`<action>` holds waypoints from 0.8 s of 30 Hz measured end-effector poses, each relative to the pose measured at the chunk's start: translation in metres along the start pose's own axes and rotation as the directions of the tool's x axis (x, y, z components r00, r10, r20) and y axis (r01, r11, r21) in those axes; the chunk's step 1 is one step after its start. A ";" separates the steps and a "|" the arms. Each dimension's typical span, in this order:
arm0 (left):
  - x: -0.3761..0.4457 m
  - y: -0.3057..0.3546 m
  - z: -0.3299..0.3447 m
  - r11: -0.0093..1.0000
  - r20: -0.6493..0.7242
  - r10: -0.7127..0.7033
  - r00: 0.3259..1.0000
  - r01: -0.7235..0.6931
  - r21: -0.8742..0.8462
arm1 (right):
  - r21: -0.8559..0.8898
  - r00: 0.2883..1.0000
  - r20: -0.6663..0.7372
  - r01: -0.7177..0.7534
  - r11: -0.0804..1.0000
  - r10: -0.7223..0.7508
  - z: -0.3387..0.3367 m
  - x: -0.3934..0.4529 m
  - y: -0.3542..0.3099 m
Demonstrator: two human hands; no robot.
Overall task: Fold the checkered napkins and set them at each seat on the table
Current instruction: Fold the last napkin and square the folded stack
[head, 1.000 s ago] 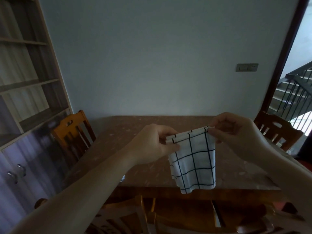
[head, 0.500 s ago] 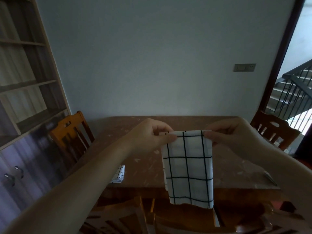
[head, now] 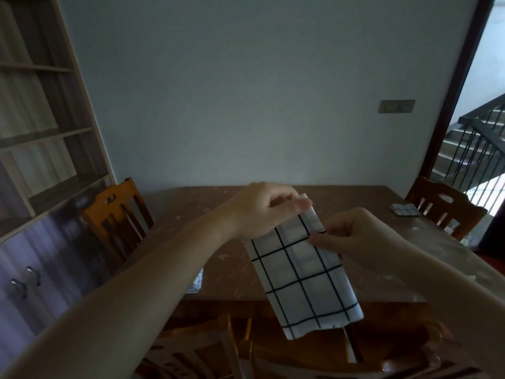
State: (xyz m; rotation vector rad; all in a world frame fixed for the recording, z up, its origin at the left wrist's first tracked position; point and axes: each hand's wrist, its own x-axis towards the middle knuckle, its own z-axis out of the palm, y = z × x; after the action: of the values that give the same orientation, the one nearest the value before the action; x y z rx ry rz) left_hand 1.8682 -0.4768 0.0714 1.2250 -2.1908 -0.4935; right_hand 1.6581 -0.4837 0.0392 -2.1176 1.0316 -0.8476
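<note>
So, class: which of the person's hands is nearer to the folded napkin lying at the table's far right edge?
Right. The right hand pinches the held napkin's right edge, on the side toward the folded napkin. The left hand grips its top corner, farther left.

Home dining room (table (head: 355,198), chairs (head: 117,214))

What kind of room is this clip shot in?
Likely a home dining room: a wooden table with wooden chairs around it, built-in shelving on the left, and a doorway to a staircase.
</note>
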 end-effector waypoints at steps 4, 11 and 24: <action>0.010 0.002 0.002 0.991 -0.152 0.128 0.980 -0.119 0.065 | 0.053 0.998 0.060 -0.015 0.998 0.012 -0.001 -0.002 -0.005; 0.010 -0.016 -0.019 0.992 -0.248 0.126 0.961 -0.118 0.046 | -0.140 0.867 0.459 -0.146 0.979 0.195 -0.003 -0.020 0.005; -0.018 -0.034 0.007 0.578 0.171 -0.201 0.965 0.258 -0.774 | 0.267 1.000 -0.026 -0.009 0.964 0.016 -0.022 -0.001 0.003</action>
State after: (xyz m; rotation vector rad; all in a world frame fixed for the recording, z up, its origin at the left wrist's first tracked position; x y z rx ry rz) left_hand 1.8930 -0.4784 0.0414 0.9585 -1.5046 -1.4565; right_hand 1.6393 -0.4904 0.0500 -1.8755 0.8891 -0.9551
